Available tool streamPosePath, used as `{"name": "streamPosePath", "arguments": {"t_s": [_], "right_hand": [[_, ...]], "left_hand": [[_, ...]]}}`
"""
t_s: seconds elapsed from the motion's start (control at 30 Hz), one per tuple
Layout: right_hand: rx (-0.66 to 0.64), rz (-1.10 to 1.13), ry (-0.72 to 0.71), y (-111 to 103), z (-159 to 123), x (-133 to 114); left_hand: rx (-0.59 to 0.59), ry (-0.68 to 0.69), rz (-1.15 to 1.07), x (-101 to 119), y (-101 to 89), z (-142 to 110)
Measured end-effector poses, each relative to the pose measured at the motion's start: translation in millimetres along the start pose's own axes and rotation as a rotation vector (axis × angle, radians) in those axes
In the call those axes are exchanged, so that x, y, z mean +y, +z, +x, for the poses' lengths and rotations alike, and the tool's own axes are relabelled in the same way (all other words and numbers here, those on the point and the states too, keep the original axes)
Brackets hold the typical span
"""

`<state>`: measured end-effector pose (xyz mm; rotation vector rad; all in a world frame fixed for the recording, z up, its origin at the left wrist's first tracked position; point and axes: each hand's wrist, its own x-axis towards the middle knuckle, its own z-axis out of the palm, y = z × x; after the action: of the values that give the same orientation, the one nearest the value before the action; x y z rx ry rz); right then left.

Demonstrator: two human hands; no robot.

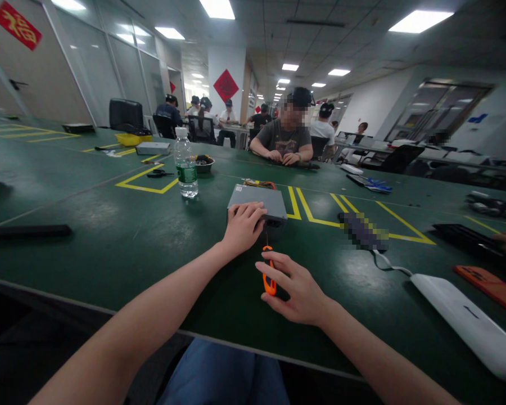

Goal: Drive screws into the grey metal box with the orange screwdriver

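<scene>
A grey metal computer power supply (259, 198) lies on the green table, with a bundle of coloured cables (258, 184) at its far side. My left hand (245, 225) grips its near left corner, fingers across the top and thumb down by the front face. An orange and black screwdriver (269, 277) points away from me, its shaft reaching the front face near the dark socket. Around its handle my right hand (293, 288) has its fingers loosely curled, with thumb and fingertips at the handle. Whether the tip sits in a screw is too small to tell.
A water bottle (186, 169) stands left of the power supply, a small bowl (204, 163) behind it. To the right lie a white power bank (464, 320) with a cable and an orange phone (491, 287). Across the table sits a person (283, 132). A black bar (27, 232) lies left.
</scene>
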<state>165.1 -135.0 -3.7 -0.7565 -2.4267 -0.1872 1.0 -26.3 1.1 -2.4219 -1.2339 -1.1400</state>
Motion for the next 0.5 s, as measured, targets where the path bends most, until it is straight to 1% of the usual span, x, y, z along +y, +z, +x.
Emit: {"name": "streamPosePath", "arguments": {"t_s": [0.07, 0.23, 0.3, 0.37, 0.5], "right_hand": [[-0.006, 0.007, 0.002, -0.6, -0.8, 1.4], [0.118, 0.087, 0.012, -0.4, 1.8, 3.1], [0.139, 0.129, 0.026, 0.3, 3.4, 2.2], [0.114, 0.152, 0.039, 0.5, 4.1, 0.9], [-0.017, 0.138, 0.049, -1.3, 4.4, -1.8]], "left_hand": [[-0.001, -0.004, -0.001, -0.1, 0.3, 0.0], [0.001, -0.003, 0.003, -0.2, 0.4, -0.3], [0.002, 0.004, 0.006, -0.1, -0.3, -0.4], [0.001, 0.007, 0.007, 0.1, -1.2, -0.3], [-0.002, 0.003, 0.009, 0.6, -2.0, 0.1]]}}
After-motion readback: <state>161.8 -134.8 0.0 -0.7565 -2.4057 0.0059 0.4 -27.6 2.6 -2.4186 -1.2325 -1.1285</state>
